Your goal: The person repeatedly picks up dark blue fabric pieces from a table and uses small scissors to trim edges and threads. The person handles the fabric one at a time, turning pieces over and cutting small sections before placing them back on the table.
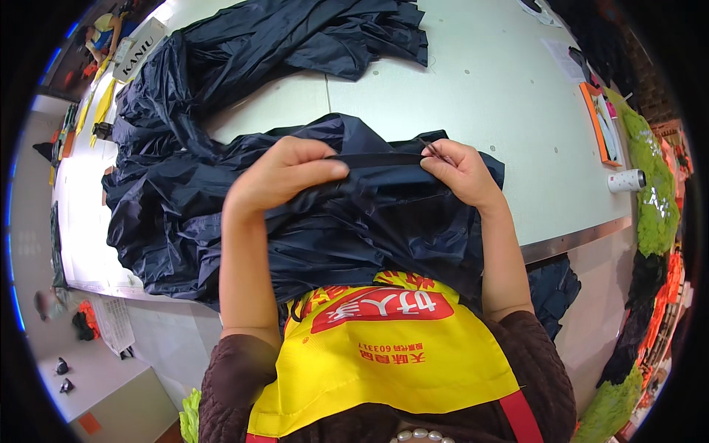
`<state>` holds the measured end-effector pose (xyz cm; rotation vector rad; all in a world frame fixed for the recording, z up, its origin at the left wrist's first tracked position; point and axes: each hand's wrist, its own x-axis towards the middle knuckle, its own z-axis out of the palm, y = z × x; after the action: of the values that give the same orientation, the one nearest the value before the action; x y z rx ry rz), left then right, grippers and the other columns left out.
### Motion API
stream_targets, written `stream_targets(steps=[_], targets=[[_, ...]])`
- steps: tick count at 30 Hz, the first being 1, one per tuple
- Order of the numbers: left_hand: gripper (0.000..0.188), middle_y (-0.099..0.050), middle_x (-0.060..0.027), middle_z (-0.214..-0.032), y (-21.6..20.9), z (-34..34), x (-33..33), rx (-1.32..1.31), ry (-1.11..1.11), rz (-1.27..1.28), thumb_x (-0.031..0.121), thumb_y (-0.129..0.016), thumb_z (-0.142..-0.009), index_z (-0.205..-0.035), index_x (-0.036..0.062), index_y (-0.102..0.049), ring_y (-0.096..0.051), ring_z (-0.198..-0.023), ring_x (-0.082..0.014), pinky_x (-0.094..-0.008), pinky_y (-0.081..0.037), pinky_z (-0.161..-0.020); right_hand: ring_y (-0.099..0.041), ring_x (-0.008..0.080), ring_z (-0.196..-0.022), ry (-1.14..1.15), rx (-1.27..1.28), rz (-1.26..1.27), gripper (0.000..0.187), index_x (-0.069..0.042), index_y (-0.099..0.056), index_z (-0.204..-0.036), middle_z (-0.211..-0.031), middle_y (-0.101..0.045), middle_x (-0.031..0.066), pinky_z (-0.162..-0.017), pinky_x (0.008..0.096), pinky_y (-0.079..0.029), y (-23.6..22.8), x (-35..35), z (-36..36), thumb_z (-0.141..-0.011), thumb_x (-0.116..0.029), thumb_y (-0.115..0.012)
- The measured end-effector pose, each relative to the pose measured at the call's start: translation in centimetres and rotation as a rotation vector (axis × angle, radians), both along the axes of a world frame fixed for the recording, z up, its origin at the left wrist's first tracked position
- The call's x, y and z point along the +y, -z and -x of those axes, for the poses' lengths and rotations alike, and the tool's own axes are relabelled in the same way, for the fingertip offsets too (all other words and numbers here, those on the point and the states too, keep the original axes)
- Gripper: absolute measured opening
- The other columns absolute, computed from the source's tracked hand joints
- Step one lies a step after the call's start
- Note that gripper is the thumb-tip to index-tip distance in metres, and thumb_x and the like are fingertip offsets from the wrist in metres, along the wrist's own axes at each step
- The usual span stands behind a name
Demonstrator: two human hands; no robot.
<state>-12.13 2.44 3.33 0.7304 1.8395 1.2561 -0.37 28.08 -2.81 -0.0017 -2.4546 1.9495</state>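
A dark navy garment (369, 221) of thin, shiny cloth lies rumpled along the table's near edge, in front of me. My left hand (289, 171) pinches its upper edge between thumb and fingers. The thumb of my right hand (461, 171) presses the same edge against the fingers, some way to the right. Between both hands a dark, narrow band (384, 159) of the cloth is stretched nearly straight. Something thin and dark shows at the right fingertips, too small to name.
More navy cloth (295, 37) curves from the left to the far side of the pale table (509, 103). At the right stand a white cylindrical cup (626, 181) and an orange-edged tray (600, 122). Yellow-green cloth (653, 184) hangs beyond. A labelled box (140, 52) is far left.
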Motion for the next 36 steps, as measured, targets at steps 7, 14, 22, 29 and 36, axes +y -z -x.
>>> stream_targets(steps=[7,14,22,29,36], targets=[[0.027,-0.06,0.0023,-0.079,1.3,-1.3,-4.3,-0.176,0.181,-0.032,0.002,-0.07,-0.068,-0.093,-0.0013,-0.062,-0.052,-0.075,-0.0049,-0.0193,-0.044,-0.071,-0.039,0.0045,-0.064,-0.075,0.002,0.143,0.02,-0.001,-0.058,-0.085,-0.069,-0.046,-0.0047,-0.059,0.02,-0.035,-0.7,-2.1,0.4,-0.089,-0.02,-0.056],[0.05,-0.054,-0.009,-0.106,4.6,-5.4,-5.6,0.274,-0.688,-0.204,0.003,-0.065,-0.07,-0.117,0.0037,-0.05,-0.052,-0.099,-0.0162,-0.0287,-0.042,-0.086,-0.035,0.0022,-0.065,0.353,0.143,0.249,0.021,-0.001,-0.057,-0.087,-0.071,-0.044,-0.0065,-0.058,0.0185,-0.031,0.1,-4.5,-1.0,-0.09,-0.022,-0.056],[0.048,-0.052,-0.0081,-0.112,4.9,-12.1,-1.9,0.211,-0.854,-0.479,0.01,-0.069,-0.076,-0.116,-0.0001,-0.043,-0.049,-0.102,-0.0134,-0.0239,-0.04,-0.085,-0.042,0.0033,-0.048,0.401,-0.156,0.49,0.019,-0.006,-0.053,-0.084,-0.062,-0.045,-0.0046,-0.045,0.0169,-0.031,-1.5,-13.1,-5.4,-0.091,-0.023,-0.053],[0.014,-0.062,-0.0021,-0.089,2.6,-9.3,-2.7,-0.207,-0.791,-0.837,0.004,-0.052,-0.087,-0.098,-0.0011,-0.059,-0.055,-0.078,-0.0071,-0.0194,-0.044,-0.073,-0.04,0.0037,-0.05,0.145,-0.049,0.293,0.015,-0.006,-0.052,-0.082,-0.073,-0.057,0.0041,-0.047,0.0174,-0.033,-0.5,-10.5,-8.8,-0.086,-0.021,-0.055],[0.017,-0.06,0.0001,-0.082,1.2,-8.8,-3.3,-0.102,-0.461,-0.494,0.009,-0.055,-0.083,-0.095,-0.0012,-0.061,-0.054,-0.074,-0.0054,-0.0197,-0.044,-0.068,-0.043,0.0041,-0.058,0.051,0.374,-0.119,0.03,-0.001,-0.06,-0.096,-0.096,-0.06,0.0036,-0.056,0.0167,-0.037,-10.4,-7.8,-2.7,-0.07,-0.009,-0.074]])
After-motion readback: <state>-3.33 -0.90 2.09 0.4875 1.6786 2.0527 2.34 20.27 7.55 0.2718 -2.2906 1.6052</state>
